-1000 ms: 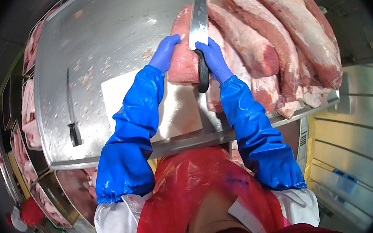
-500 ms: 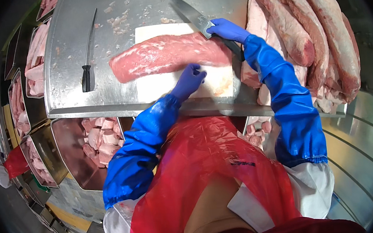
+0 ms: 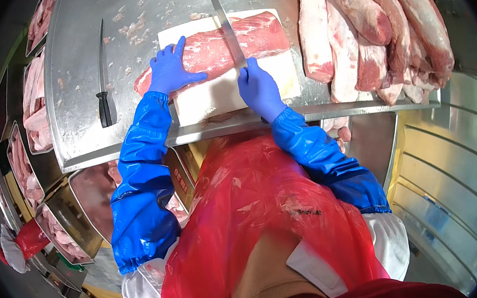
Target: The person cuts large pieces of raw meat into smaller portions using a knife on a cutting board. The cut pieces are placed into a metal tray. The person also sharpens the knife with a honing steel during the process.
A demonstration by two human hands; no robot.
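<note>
A long pink piece of boneless meat (image 3: 206, 54) lies across a white cutting board (image 3: 219, 100) on the metal table. My left hand (image 3: 170, 70), in a blue glove, rests on the meat's left part with fingers spread and thumb stretched out. In my right hand (image 3: 260, 89), also gloved, I grip a wide-bladed knife (image 3: 227, 32) by its handle. Its blade points away from me and crosses over the middle of the meat. Whether the edge touches the meat I cannot tell. My right fist hides most of the handle.
A slim knife with a black handle (image 3: 103, 108) lies on the table (image 3: 78, 61) at left. Several long fatty meat pieces (image 3: 355, 23) are piled at right. Metal bins of cut meat (image 3: 57, 238) stand at left and below the table edge. Another person's red sleeve (image 3: 31, 238) shows far left.
My left hand has moved from the meat's near edge onto its left part, fingers spreading. My right hand has brought the knife leftward and nearer, its blade now over the meat's middle.
</note>
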